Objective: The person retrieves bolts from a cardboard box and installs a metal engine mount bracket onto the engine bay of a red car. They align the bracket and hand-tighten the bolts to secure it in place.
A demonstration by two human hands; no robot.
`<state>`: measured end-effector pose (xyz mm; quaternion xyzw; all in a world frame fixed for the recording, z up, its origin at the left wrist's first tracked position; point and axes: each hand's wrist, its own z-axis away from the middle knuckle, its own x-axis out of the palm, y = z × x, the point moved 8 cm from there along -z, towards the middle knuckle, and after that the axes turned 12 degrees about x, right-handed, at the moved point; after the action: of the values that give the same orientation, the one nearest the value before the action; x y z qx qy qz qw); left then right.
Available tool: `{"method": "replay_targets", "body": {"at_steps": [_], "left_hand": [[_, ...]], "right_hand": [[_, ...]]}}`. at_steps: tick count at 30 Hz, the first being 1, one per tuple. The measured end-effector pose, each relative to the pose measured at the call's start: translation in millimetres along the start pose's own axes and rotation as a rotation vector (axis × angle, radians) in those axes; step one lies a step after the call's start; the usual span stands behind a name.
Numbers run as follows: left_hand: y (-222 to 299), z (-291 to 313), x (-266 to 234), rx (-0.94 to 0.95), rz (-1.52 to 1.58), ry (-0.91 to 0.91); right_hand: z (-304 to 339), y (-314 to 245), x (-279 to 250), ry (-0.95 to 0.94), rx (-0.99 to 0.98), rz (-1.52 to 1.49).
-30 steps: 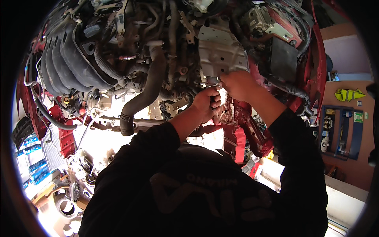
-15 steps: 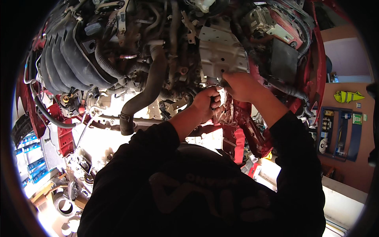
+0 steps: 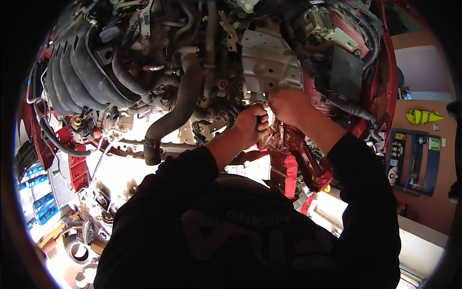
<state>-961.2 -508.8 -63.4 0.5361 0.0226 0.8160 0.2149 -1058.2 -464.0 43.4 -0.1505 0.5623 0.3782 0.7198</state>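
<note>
My left hand (image 3: 251,126) is closed at the lower edge of a pale metal bracket plate (image 3: 270,67), its fingers curled in; whatever lies inside them is hidden. Just right of it, my right hand (image 3: 291,108) is raised against the plate's lower right part, slightly blurred. Its fingers bend inward, and I cannot make out what they grip. Behind both hands is the opened engine bay of a red car. A thick black hose (image 3: 185,98) hangs left of my left hand, and a red body rail (image 3: 301,151) runs down below my right hand.
A ribbed black intake manifold (image 3: 79,72) fills the upper left. Corrugated tubing (image 3: 353,111) and a dark box (image 3: 345,71) lie right of the plate. Loose parts and a ring-shaped part (image 3: 79,251) sit lower left. A yellow vest (image 3: 423,116) hangs on the right wall.
My right hand has shifted slightly left and its wrist has turned, with its forearm and elbow a little lower. My left hand stays in nearly the same place.
</note>
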Motion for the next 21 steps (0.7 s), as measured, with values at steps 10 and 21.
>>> {"method": "replay_targets", "body": {"at_steps": [10, 21], "left_hand": [[3.5, 5.1, 1.0, 0.009, -0.015, -0.012], [1.2, 6.7, -5.1, -0.022, -0.045, 0.046]], "right_hand": [[6.8, -6.7, -22.0, 0.178, -0.119, -0.076], [1.3, 24.0, -13.6, -0.042, -0.012, -0.221]]}}
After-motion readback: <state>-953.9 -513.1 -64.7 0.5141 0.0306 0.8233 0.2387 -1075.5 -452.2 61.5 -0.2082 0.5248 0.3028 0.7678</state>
